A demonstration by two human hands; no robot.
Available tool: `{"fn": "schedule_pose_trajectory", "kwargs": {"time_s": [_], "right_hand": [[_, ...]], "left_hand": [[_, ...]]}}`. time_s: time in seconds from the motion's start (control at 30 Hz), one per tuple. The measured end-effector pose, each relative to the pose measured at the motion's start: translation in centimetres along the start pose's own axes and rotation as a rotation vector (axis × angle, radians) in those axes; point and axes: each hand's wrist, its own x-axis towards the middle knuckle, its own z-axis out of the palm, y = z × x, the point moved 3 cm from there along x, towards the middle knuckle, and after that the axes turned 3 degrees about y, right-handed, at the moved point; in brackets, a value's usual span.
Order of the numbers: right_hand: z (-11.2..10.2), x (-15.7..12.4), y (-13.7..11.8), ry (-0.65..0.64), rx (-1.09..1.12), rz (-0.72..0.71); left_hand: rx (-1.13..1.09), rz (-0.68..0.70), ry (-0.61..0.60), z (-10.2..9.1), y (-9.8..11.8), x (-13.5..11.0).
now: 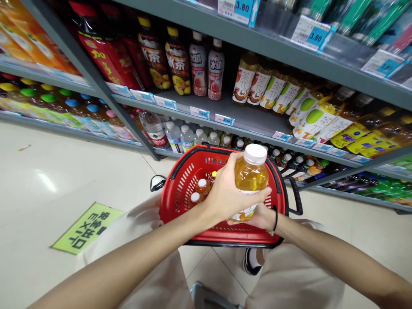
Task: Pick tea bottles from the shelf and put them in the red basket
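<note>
The bottle point(252, 176) stood upright in my grip just above the right half of the red basket point(180, 180), its white cap point(255, 153) on and its clear body full of amber drink. Full like that, I judged it fairly heavy for its size, stiff enough not to buckle under a firm squeeze, and smooth plastic that could slip if the wall was damp. The best hold seemed to be round the middle, below the shoulder, with something under the base. My left hand point(230, 195) had it there, the fingers point(257, 195) curled round the near side and pressed against the label. My right hand point(261, 218), a dark band point(276, 219) on its wrist, sat under the bottom of the bottle; its fingers were hidden, so I could not tell how they closed. Down in the basket, to the left, stood a few smaller capped bottles point(202, 186), and a black handle point(296, 193) hung off its right side. The basket seemed to rest across my knees, with one shoe point(251, 262) showing below. On the far side ran grey shelves point(244, 118) packed with tea and juice, water bottles point(186, 136) on the row below, blue price tags point(310, 33) along the edges. To the left lay pale, glossy floor tiles point(48, 171) with a green sticker point(86, 227) stuck near me.
</note>
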Motion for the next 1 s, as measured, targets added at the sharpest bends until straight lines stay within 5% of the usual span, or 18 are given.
{"fn": "schedule_pose_trajectory", "kwargs": {"time_s": [1.0], "right_hand": [[0.7, 0.0, 0.5, 0.036, 0.132, 0.050]], "left_hand": [[0.007, -0.040, -0.029, 0.1, -0.4, -0.5]]}}
